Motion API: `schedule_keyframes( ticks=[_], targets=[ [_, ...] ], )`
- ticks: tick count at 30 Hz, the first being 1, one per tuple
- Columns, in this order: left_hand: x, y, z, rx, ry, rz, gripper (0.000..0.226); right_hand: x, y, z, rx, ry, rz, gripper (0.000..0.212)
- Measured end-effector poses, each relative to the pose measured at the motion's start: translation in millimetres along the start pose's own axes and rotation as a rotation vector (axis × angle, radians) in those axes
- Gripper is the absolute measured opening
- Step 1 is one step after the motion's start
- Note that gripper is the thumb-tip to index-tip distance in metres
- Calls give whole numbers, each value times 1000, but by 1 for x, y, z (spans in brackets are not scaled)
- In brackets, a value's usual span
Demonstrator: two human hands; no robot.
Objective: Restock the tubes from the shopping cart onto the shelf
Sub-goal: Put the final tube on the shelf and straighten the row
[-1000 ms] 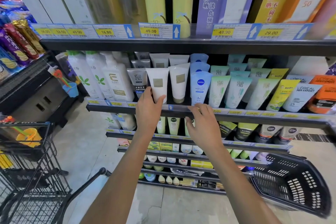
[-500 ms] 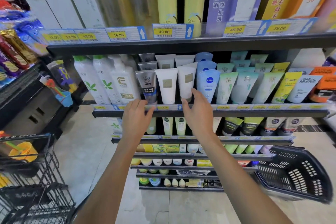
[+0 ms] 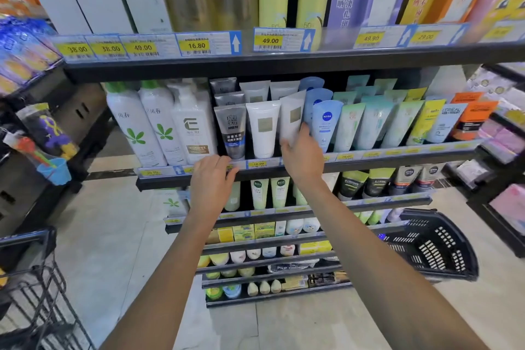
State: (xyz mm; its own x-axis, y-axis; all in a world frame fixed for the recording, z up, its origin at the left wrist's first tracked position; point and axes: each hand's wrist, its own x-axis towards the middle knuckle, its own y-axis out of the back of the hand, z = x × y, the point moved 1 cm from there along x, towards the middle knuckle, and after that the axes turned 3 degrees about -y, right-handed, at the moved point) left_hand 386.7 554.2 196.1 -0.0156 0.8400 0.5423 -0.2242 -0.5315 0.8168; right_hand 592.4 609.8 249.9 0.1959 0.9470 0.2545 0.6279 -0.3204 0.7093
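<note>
On the middle shelf stand rows of tubes: a grey MEN tube, an upright white tube, a second white tube that leans to the right, and a blue Nivea tube. My right hand holds the lower end of the leaning white tube, thumb on its right edge, fingers at its left. My left hand rests with relaxed fingers on the shelf's front rail below the MEN tube and holds nothing. The shopping cart shows at the lower left.
White pump bottles stand left of the tubes, green and orange tubes to the right. Tall boxes fill the shelf above. Lower shelves carry more tubes. A black hand basket sits on the floor at the right. A side rack stands at the left.
My right hand rose from the shelf rail to the second white tube, which now leans right. My left hand dropped from the first white tube to the rail.
</note>
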Motion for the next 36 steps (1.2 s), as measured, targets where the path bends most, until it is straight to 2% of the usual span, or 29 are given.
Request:
schedule_keyframes(
  ticks=[6, 20, 27, 36],
  targets=[
    [-1, 0, -1, -18, -5, -9, 24, 6, -5, -6, -45, -54, 22, 37],
    [1, -2, -1, 9, 5, -22, 26, -3, -7, 4, 102, -77, 82, 40],
    [0, -5, -1, 6, 15, -23, 27, -8, -7, 6, 20, -50, 109, 48],
    [0, -8, -1, 6, 18, -11, 24, -7, -6, 11, 20, -69, 84, 46]
  ],
)
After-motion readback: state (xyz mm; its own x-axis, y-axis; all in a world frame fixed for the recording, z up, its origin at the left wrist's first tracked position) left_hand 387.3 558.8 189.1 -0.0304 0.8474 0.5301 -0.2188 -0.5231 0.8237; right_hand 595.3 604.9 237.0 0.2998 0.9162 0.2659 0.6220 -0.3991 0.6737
